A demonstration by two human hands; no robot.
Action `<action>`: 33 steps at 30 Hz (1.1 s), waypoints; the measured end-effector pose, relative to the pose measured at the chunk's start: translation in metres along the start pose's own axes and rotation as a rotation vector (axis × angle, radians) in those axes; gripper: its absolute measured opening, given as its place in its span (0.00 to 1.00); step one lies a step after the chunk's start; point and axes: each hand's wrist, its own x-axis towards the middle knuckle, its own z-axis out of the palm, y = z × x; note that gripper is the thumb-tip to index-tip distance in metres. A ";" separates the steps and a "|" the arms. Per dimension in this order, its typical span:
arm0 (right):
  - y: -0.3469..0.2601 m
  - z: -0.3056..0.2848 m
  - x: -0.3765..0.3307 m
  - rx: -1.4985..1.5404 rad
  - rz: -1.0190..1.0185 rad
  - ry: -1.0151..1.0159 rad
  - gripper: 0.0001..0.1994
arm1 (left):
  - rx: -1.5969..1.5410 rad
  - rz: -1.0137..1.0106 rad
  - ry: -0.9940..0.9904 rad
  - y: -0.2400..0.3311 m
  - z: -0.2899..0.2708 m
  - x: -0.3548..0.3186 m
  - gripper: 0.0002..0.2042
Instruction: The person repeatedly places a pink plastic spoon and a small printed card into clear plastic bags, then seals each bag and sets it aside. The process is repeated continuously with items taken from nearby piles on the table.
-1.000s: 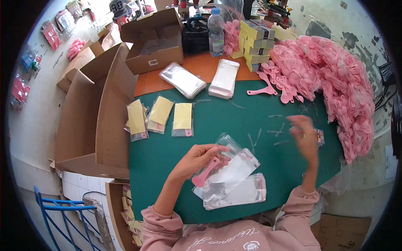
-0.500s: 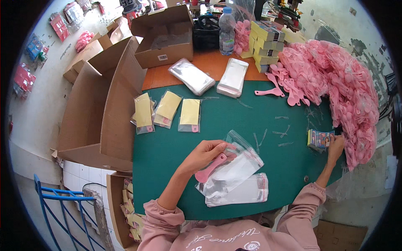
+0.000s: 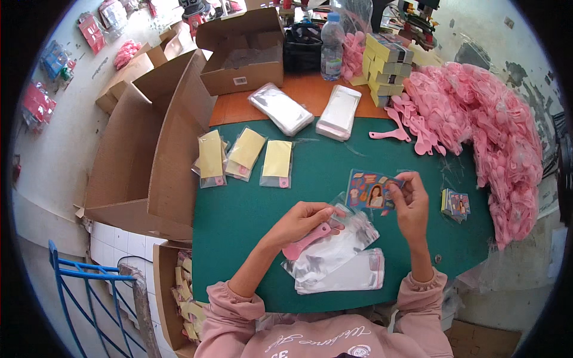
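My left hand (image 3: 300, 221) holds a clear plastic bag (image 3: 334, 247) together with a pink plastic handle piece (image 3: 305, 241) just above the green mat (image 3: 250, 209). My right hand (image 3: 410, 206) pinches a colourful printed card (image 3: 369, 189) at its right edge, a little above and to the right of the bag's mouth. More clear bags (image 3: 349, 275) lie flat under the held one, near the front edge. A small stack of printed cards (image 3: 456, 204) sits on the mat to the right of my right hand.
Three filled packs with yellow cards (image 3: 245, 155) lie at the mat's back left. Two stacks of clear bags (image 3: 310, 110) rest on the orange table behind. A big heap of pink pieces (image 3: 477, 125) fills the right. Open cardboard boxes (image 3: 155, 143) stand left; a water bottle (image 3: 332, 48) stands behind.
My right hand reached out to the card stack at the right, then came back toward the middle holding a printed card. The left hand stayed on the bag and pink piece.
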 end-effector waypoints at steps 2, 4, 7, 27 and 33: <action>0.001 0.002 -0.001 -0.130 -0.006 -0.111 0.03 | 0.032 -0.048 0.043 -0.002 -0.001 0.000 0.15; 0.000 0.001 -0.003 -0.271 0.000 -0.267 0.03 | 0.096 -0.043 0.055 -0.008 -0.007 0.001 0.15; -0.003 -0.004 -0.001 -0.263 0.013 -0.140 0.03 | 0.053 0.001 0.042 -0.007 -0.003 0.000 0.15; 0.003 0.007 0.004 -0.469 -0.060 -0.662 0.08 | 0.291 -0.020 -0.002 -0.016 0.000 0.001 0.16; 0.023 0.026 -0.005 -0.395 -0.186 -0.766 0.08 | 0.620 0.114 0.210 -0.015 0.017 -0.004 0.26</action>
